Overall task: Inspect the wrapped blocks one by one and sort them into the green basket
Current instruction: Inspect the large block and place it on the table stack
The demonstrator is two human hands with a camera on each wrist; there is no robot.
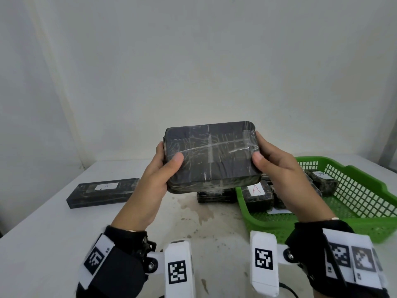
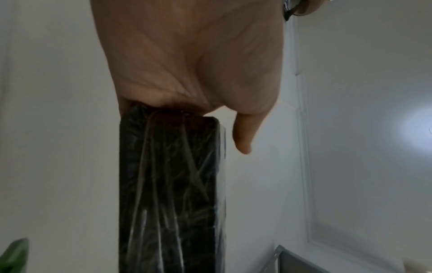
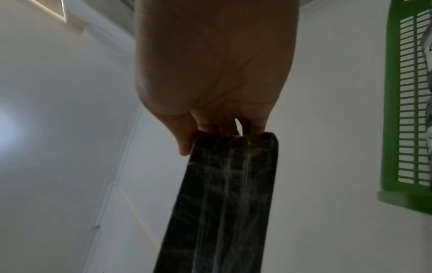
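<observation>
In the middle of the frame, the left hand (image 1: 156, 175) and the right hand (image 1: 277, 168) grip both ends of one wrapped block (image 1: 211, 154), raised above the table (image 1: 43, 229), left of the green basket (image 1: 365, 203).

A plain pale wall (image 1: 193, 61) fills the upper frame — a faint vertical seam at left. Below, a white table (image 1: 43, 229) carries brownish stains (image 1: 199, 211) at lower centre.
</observation>
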